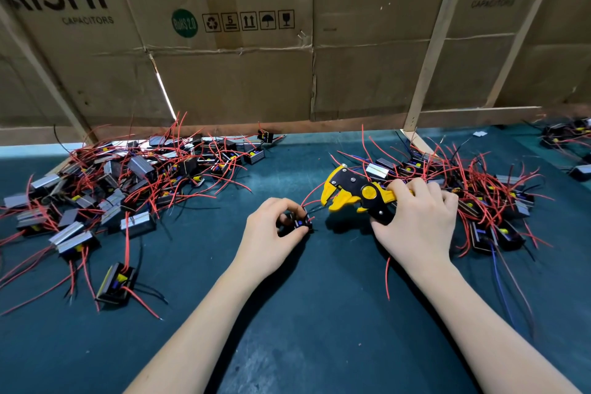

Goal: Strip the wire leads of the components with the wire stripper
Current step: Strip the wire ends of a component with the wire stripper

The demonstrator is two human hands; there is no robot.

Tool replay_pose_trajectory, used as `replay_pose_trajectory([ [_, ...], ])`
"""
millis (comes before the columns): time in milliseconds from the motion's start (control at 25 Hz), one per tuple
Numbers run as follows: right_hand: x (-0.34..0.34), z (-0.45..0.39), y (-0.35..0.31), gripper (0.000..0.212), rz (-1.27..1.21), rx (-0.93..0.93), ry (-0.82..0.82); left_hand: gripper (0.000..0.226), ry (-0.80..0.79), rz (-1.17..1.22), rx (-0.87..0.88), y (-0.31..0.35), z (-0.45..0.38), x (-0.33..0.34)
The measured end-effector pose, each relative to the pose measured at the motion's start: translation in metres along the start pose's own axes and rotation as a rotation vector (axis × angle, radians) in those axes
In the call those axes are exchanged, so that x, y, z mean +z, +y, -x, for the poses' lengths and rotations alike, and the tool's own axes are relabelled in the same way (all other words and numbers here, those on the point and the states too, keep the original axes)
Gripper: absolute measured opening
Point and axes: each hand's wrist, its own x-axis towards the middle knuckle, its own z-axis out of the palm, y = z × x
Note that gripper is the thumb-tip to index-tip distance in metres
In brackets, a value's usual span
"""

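Observation:
My left hand [268,233] pinches a small black component [299,222] with red leads, low over the green mat. My right hand [415,217] grips the handles of the yellow and black wire stripper [351,193]. The stripper's jaws point left and sit just to the right of the component, with a dark lead running from the component into the jaws. A large pile of components with red wires [121,189] lies to the left. Another pile of components [479,192] lies at the right behind my right hand.
The green mat [303,313] covers the table. A cardboard wall [240,57] with wooden struts [431,48] stands along the back. One loose component [116,283] lies at the front left. More components [566,134] sit at the far right.

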Motion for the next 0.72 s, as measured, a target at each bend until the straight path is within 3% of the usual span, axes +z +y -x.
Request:
replay_pose_trajectory([
  [360, -0.003, -0.001, -0.002, 0.052, 0.016, 0.016, -0.004, 0.008, 0.067, -0.014, 0.074, 0.004, -0.001, -0.008],
  [720, -0.006, 0.0, -0.009, 0.043, -0.012, -0.007, 0.067, 0.012, -0.07, -0.168, 0.131, 0.002, -0.002, -0.015],
])
